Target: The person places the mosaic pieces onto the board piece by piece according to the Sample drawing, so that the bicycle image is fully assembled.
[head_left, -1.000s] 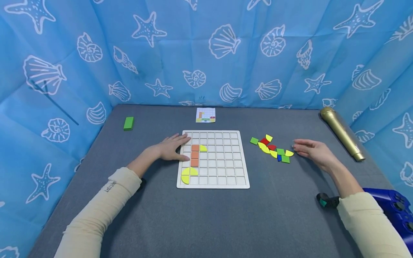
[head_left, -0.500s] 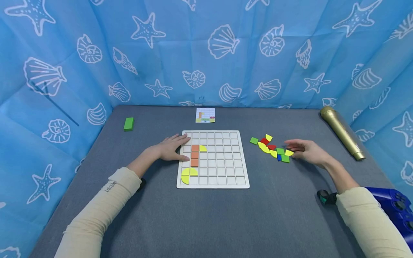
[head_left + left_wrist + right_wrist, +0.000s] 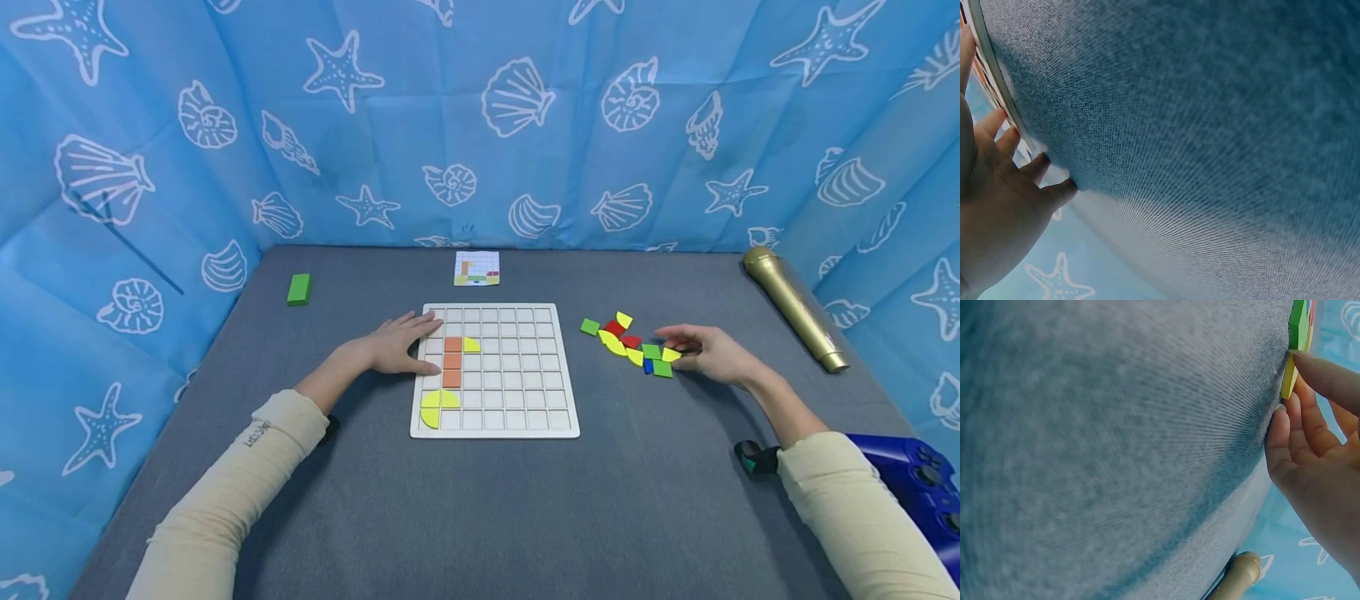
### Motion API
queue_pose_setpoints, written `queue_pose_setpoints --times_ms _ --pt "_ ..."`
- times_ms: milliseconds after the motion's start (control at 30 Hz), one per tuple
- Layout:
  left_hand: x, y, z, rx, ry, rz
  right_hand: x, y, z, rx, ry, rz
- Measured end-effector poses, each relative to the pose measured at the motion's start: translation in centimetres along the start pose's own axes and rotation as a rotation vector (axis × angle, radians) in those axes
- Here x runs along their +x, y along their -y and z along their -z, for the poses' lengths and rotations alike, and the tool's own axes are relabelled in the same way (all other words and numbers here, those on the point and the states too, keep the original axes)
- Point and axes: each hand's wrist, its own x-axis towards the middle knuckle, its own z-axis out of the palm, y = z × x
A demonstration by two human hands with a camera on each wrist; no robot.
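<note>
A white grid board [image 3: 517,371] lies flat in the middle of the table. My left hand [image 3: 393,346] rests on its left edge, fingers spread. Orange squares [image 3: 453,361] form a column on the board, with a yellow quarter-circle [image 3: 471,344] beside the top one and two more yellow quarter-circles [image 3: 431,408] at the lower left. Right of the board is a loose group of green, red, blue and yellow pieces. At its right end my right hand [image 3: 712,354] pinches a yellow quarter-circle piece [image 3: 1288,378] between thumb and fingers, beside a green square [image 3: 662,368].
A small printed pattern card [image 3: 477,268] lies behind the board. A green block [image 3: 298,289] is at the back left. At the right are a gold microphone [image 3: 797,312] and a blue game controller [image 3: 915,483]. A patterned blue curtain [image 3: 420,125] encloses the table.
My right hand has moved left to the end of the loose pieces, and its thumb and fingers have closed on the yellow quarter-circle. My left hand stays on the board.
</note>
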Motion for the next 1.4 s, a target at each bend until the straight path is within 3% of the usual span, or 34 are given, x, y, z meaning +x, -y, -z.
queue_pose_setpoints --times_ms 333,667,967,1400 --pt "0.2 0.2 -0.2 -0.002 -0.001 -0.017 0.0 -0.7 -0.1 0.000 -0.049 -0.052" --pt "0.0 0.2 0.0 -0.007 -0.004 -0.010 -0.2 -0.7 0.2 0.095 -0.089 -0.142" --pt "0.0 0.1 0.0 0.000 -0.006 -0.010 -0.4 1.3 -0.2 0.154 -0.084 -0.111" --pt "0.0 -0.1 -0.1 -0.008 -0.007 0.005 0.6 5.0 -2.0 0.244 0.007 -0.091"
